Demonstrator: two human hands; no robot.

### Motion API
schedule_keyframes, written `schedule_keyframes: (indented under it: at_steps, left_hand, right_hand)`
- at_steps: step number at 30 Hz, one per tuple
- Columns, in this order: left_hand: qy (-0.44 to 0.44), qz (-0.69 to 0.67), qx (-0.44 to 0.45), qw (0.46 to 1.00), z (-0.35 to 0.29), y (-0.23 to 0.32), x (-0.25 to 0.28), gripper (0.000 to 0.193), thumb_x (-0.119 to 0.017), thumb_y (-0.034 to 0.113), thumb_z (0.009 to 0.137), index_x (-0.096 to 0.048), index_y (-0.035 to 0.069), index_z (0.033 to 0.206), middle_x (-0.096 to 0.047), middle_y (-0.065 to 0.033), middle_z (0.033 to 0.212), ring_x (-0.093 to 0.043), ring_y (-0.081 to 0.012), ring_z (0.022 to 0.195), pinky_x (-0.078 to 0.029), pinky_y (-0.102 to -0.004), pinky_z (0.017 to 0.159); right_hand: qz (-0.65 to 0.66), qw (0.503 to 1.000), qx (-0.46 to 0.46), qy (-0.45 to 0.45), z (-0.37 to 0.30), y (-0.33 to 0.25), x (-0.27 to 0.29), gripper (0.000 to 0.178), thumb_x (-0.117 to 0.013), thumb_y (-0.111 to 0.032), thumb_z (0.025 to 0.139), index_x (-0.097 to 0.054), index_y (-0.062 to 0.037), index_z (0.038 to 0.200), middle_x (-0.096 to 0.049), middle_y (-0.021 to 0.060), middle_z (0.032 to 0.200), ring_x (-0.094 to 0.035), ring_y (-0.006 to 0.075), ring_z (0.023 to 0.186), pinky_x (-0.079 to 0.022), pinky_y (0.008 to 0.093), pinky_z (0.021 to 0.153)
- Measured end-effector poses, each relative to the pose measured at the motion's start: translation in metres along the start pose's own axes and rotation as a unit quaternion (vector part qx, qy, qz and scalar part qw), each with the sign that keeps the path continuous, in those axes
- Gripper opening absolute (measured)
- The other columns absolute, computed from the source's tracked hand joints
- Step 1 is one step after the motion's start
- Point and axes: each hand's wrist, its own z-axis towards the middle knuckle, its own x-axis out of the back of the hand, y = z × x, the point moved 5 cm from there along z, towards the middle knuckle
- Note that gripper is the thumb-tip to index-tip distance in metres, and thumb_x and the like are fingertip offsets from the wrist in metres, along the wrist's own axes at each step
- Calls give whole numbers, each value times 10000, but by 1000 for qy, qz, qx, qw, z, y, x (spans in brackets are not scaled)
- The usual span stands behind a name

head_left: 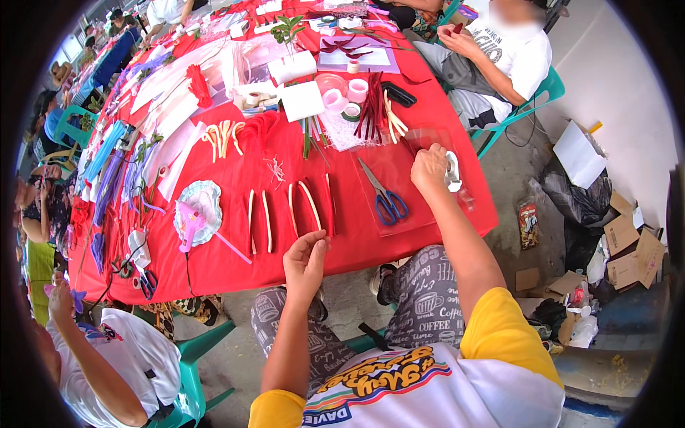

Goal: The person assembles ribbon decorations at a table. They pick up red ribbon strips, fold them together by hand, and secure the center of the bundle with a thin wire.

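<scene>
My left hand (305,262) is at the table's near edge, its thumb and fingers drawn together by the lower end of a curved cream pipe cleaner (310,200). Whether anything is between the fingertips is too small to tell. Several more red and cream pipe cleaners (267,222) lie upright in a row to its left. Above a clear plastic sheet (385,175) my right hand (429,168) is closed, with its grip hidden. Just right of it rests a white object (452,172), perhaps a tape dispenser. Blue-handled scissors (384,192) lie on the sheet, left of that hand.
A pink glue gun (191,227) lies on a lacy round piece at left. Further back on the red tablecloth (214,274) are tape rolls (357,90), dark red stem bundles (371,107) and a white foam block (301,101). People sit left and right; cardboard (621,234) litters the right floor.
</scene>
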Motion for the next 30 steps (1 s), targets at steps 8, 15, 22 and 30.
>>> schedule_keyframes:
  at_steps: [8, 15, 22, 30]
  left_hand:
    - [-2, -19, -5, 1000, 6, -6, 10, 204, -548, 62, 919, -597, -62, 1074, -657, -81, 934, -614, -114, 849, -490, -239, 784]
    - [93, -82, 2, 992, 13, 2, 40, 188, -563, 67, 913, -607, -53, 1051, -664, -81, 896, -610, -102, 773, -494, -227, 731]
    - [235, -107, -43, 965, 8, 5, 84, 179, -577, 118, 915, -611, -14, 1031, -661, -67, 880, -601, -87, 712, -457, -198, 620]
    - [310, 1, -110, 944, -17, -13, 106, 143, -548, 35, 898, -597, -30, 1016, -633, -54, 802, -570, -74, 645, -450, -188, 576]
  right_hand:
    - [-37, 997, -18, -69, -7, -13, 14, 284, -678, -264, 773, -692, -1, 879, -549, 174, 1111, -501, 310, 1062, -440, 385, 890]
    - [-29, 996, 49, -64, -24, -30, -1, 170, -613, -107, 731, -707, -16, 839, -613, 182, 992, -559, 325, 985, -461, 373, 865]
    - [108, 991, 49, 62, -47, -36, 43, 257, -696, -236, 746, -640, -2, 835, -591, 199, 907, -571, 346, 909, -463, 411, 817]
    - [434, 861, 230, 133, -187, -59, 84, 54, -610, -57, 797, -574, -18, 805, -551, 166, 808, -550, 342, 790, -444, 423, 698]
